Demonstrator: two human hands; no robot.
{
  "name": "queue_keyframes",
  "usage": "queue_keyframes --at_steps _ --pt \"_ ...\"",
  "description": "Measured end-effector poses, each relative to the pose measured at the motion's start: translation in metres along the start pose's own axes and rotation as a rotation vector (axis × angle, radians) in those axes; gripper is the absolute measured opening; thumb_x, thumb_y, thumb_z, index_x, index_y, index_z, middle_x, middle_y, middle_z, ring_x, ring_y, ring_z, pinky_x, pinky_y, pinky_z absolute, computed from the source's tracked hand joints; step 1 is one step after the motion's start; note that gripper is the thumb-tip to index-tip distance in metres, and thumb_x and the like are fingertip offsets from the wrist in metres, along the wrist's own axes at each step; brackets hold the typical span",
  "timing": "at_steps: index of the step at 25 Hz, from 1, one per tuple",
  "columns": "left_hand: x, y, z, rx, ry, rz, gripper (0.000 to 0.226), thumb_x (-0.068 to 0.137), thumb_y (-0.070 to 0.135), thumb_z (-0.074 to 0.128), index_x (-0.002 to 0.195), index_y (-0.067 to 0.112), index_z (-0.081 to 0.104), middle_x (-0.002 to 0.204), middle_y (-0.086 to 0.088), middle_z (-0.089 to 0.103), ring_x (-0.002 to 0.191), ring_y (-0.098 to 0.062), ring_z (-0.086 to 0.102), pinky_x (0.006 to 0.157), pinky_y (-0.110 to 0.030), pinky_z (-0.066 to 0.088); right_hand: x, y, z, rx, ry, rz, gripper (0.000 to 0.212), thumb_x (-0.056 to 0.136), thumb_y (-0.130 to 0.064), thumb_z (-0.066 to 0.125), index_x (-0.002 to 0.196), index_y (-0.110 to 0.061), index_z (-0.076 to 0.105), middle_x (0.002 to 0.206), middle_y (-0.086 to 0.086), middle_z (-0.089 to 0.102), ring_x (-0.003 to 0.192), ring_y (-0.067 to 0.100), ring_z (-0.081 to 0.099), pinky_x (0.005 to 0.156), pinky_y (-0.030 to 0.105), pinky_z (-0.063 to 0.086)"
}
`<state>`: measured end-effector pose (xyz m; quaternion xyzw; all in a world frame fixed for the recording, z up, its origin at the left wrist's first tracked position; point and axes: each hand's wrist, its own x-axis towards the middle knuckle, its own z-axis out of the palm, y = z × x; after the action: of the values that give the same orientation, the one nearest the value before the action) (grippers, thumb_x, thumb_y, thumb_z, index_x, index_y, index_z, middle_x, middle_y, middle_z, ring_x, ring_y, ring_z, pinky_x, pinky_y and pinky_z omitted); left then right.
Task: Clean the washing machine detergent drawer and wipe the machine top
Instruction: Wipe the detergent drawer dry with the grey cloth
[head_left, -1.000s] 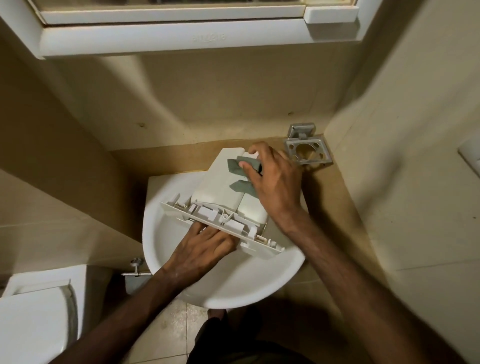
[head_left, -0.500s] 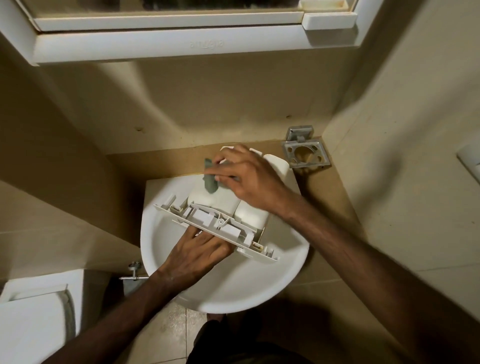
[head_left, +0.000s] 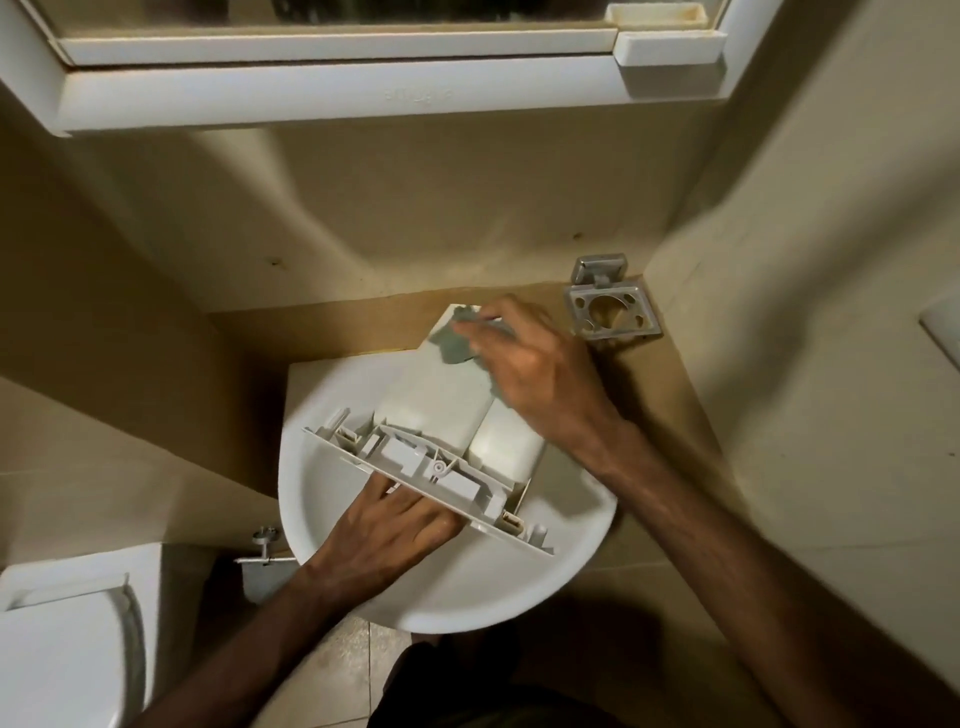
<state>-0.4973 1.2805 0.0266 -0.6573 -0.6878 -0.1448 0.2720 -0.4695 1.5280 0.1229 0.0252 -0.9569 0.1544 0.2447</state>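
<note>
- Beige bathroom walls filled most of the frame, with a white window frame (head_left: 332, 88) running across the top and a metal wall holder (head_left: 612, 307) fixed at right of centre.
- Below centre sat a white round sink (head_left: 467, 592), with tiled floor visible beneath it at the bottom edge.
- At lower left, part of a white toilet (head_left: 62, 644) showed, and a small water valve (head_left: 264, 540) stood just beside the sink's left edge.
- The white detergent drawer (head_left: 457, 410) lay tilted across the sink, its front panel toward the lower centre of the frame and its rear end reaching past the sink's upper rim.
- The left hand (head_left: 384, 530) came in from lower left and gripped the underside of the drawer's front panel, fingers curled beneath it.
- The right hand (head_left: 535, 374) reached in from lower right and pressed a grey-green cloth (head_left: 457, 343) against the drawer's rear surface, near the upper centre of the frame; its fingers were clenched over the cloth, slightly blurred.
- The cloth touched the drawer and stuck out left of the fingers.
</note>
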Motion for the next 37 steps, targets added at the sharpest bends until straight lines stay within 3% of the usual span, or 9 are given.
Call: queue_keyframes --at_steps 4,11,13,17,23,26,28,32,37 --pt "0.001 0.004 -0.003 -0.005 0.032 -0.096 0.028 0.093 0.020 0.079 0.117 0.014 0.067 0.112 -0.004 0.066 0.110 -0.029 0.060 0.098 -0.048 0.042 -0.022 0.023 -0.015 -0.005 0.195 0.328 0.037 0.094 0.000 0.070 0.130 -0.010 0.073 0.117 0.009 0.065 0.099 0.019 0.066 0.083 0.037 0.060" --pt "0.011 0.008 -0.007 -0.115 -0.074 -0.355 0.037 0.096 0.048 0.066 0.115 0.018 0.055 0.099 -0.002 0.071 0.093 -0.028 0.063 0.077 -0.044 0.045 -0.072 -0.007 -0.003 0.327 0.022 0.264 0.029 0.104 -0.007 0.061 0.131 -0.014 0.072 0.125 0.002 0.064 0.116 0.014 0.063 0.097 0.034 0.055" --pt "0.022 0.010 -0.017 -0.159 -0.133 -0.442 0.047 0.092 0.057 0.061 0.118 0.019 0.055 0.100 0.000 0.067 0.091 -0.023 0.053 0.078 -0.039 0.037 -0.082 0.001 -0.005 0.250 0.148 0.479 0.031 0.102 -0.004 0.063 0.129 -0.016 0.072 0.121 0.003 0.066 0.110 0.010 0.062 0.094 0.037 0.055" --pt "0.047 0.005 -0.036 -0.201 -0.216 -0.564 0.060 0.083 0.062 0.074 0.125 0.023 0.056 0.107 0.004 0.061 0.095 -0.019 0.048 0.079 -0.034 0.031 -0.087 -0.013 -0.028 0.157 0.507 0.708 0.028 0.102 -0.006 0.065 0.129 -0.008 0.071 0.116 0.003 0.062 0.104 0.001 0.054 0.092 0.004 0.041" --pt "0.065 -0.003 -0.063 -0.481 -0.228 -0.830 0.081 0.069 0.074 0.076 0.135 0.032 0.055 0.121 0.015 0.060 0.112 -0.012 0.054 0.093 -0.031 0.040 -0.077 -0.018 -0.031 0.491 0.696 0.837 0.029 0.103 -0.012 0.064 0.128 -0.025 0.066 0.122 -0.009 0.070 0.113 0.001 0.066 0.096 0.019 0.052" --pt "0.069 -0.009 -0.082 -0.632 -0.199 -1.045 0.087 0.055 0.067 0.088 0.131 0.041 0.054 0.122 0.023 0.058 0.111 -0.001 0.052 0.093 -0.030 0.045 -0.079 0.016 -0.036 0.613 0.777 0.965 0.043 0.101 -0.015 0.064 0.142 -0.027 0.055 0.132 0.000 0.067 0.119 0.014 0.068 0.103 0.042 0.057" --pt "0.064 -0.015 -0.088 -0.741 -0.160 -1.150 0.084 0.049 0.067 0.090 0.122 0.044 0.055 0.118 0.028 0.061 0.106 0.006 0.055 0.088 -0.020 0.045 -0.072 0.043 -0.043 0.399 0.745 0.922 0.052 0.100 -0.012 0.064 0.150 -0.017 0.051 0.135 0.000 0.062 0.123 0.017 0.064 0.104 0.043 0.056" --pt "0.048 -0.023 -0.091 -0.987 -0.036 -1.276 0.081 0.045 0.062 0.091 0.117 0.037 0.064 0.115 0.019 0.072 0.105 0.002 0.067 0.083 -0.020 0.052 -0.045 0.091 -0.046 -0.101 0.646 0.471 0.038 0.098 0.000 0.059 0.133 -0.013 0.068 0.128 0.005 0.065 0.114 0.026 0.065 0.094 0.046 0.056" --pt "0.031 -0.026 -0.080 -1.243 0.147 -1.483 0.076 0.050 0.054 0.089 0.119 0.031 0.068 0.110 0.001 0.077 0.093 -0.011 0.072 0.080 -0.030 0.054 -0.026 0.130 -0.011 -0.314 0.368 0.395 0.038 0.093 -0.006 0.050 0.121 -0.016 0.075 0.134 0.005 0.068 0.109 0.029 0.064 0.091 0.039 0.056"
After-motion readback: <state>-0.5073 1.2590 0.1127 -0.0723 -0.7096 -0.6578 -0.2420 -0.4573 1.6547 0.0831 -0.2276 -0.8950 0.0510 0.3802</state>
